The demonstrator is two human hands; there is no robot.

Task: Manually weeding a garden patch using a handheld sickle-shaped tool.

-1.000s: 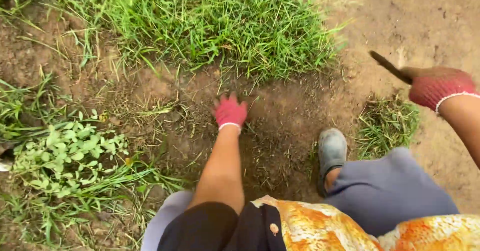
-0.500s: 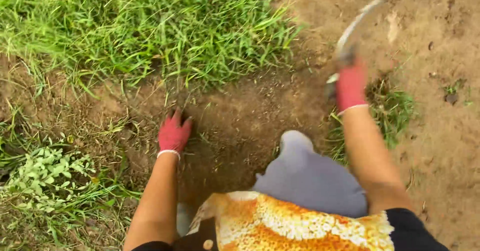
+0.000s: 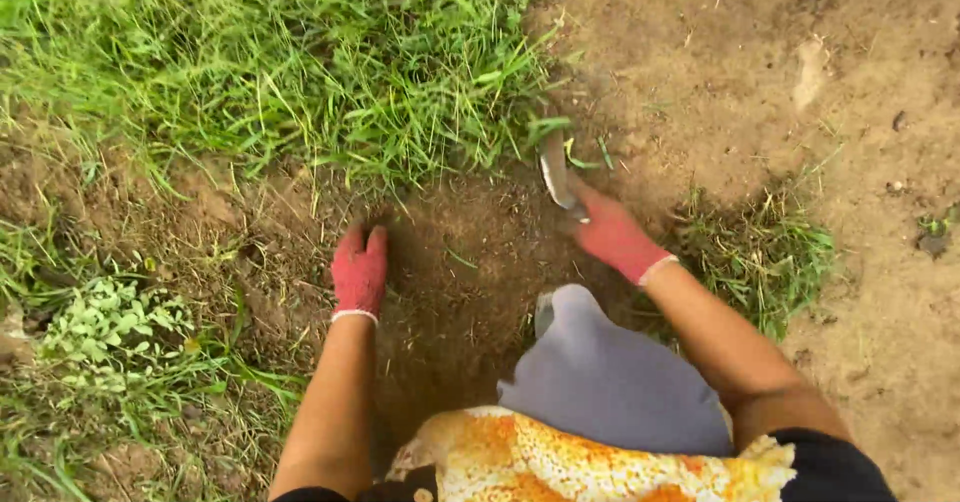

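Observation:
My left hand (image 3: 359, 272), in a red glove, rests palm down on bare brown soil, fingers together, holding nothing. In a matching red glove, my right hand (image 3: 612, 230) grips the handle of a short metal blade (image 3: 553, 169). The blade's tip is down at the edge of the thick green grass patch (image 3: 300, 62), at the far rim of the scraped dirt area (image 3: 470, 262) between my hands.
My grey-clad knee (image 3: 610, 372) and orange patterned cloth (image 3: 560, 462) fill the bottom centre. A small grass tuft (image 3: 770, 252) lies right of my right arm. Pale leafy weeds (image 3: 110, 322) grow at the left. Dry sandy ground (image 3: 800, 62) spreads at the upper right.
My right hand swung the blade down from a raised position at the right to the grass edge. The left hand stayed planted on the soil. The view shifted.

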